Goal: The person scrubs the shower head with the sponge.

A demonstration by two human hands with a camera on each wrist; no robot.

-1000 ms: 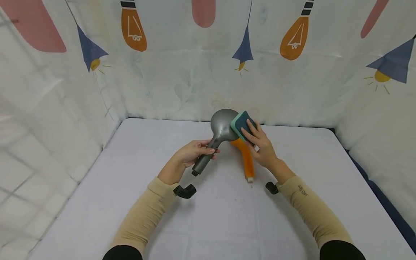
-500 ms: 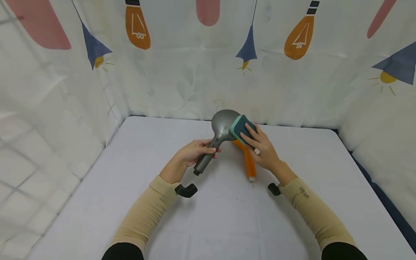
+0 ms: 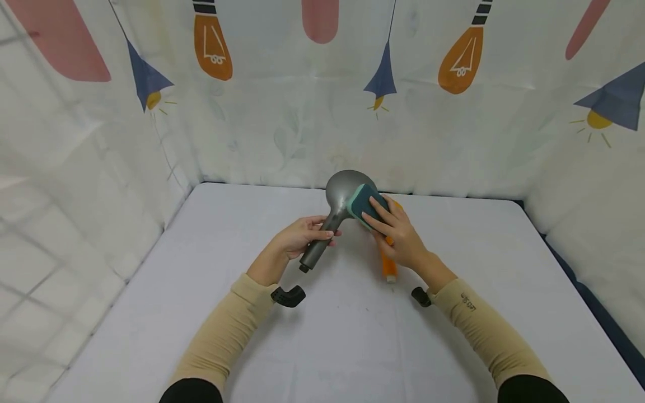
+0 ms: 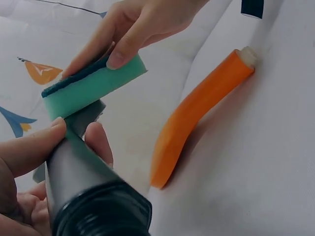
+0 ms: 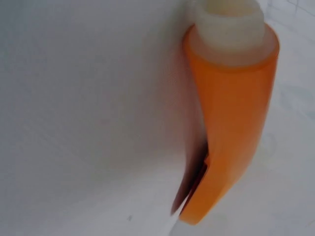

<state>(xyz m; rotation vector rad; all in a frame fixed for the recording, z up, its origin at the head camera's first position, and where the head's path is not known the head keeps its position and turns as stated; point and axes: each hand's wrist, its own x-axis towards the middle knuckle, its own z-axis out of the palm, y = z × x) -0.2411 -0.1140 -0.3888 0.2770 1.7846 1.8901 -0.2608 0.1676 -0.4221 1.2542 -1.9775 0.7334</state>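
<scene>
My left hand grips the handle of a grey shower head, its round head tilted up and away. A two-layer sponge, dark teal on top and light green beneath, is in my right hand, fingers across the dark side. In the left wrist view, the thumb lies along the edge of the sponge, whose green side touches the grey shower head near its neck. An orange shower head with a white connector end lies on the table, partly hidden by my right hand; the right wrist view shows its handle.
The white-covered table reaches back to a pale printed curtain. More curtain hangs along the left and right sides. Small black devices are worn at both wrists.
The sponge in my right hand has moved left and down over the back of the grey shower head, towards its neck. My left hand and the grey shower head stay nearly still.
</scene>
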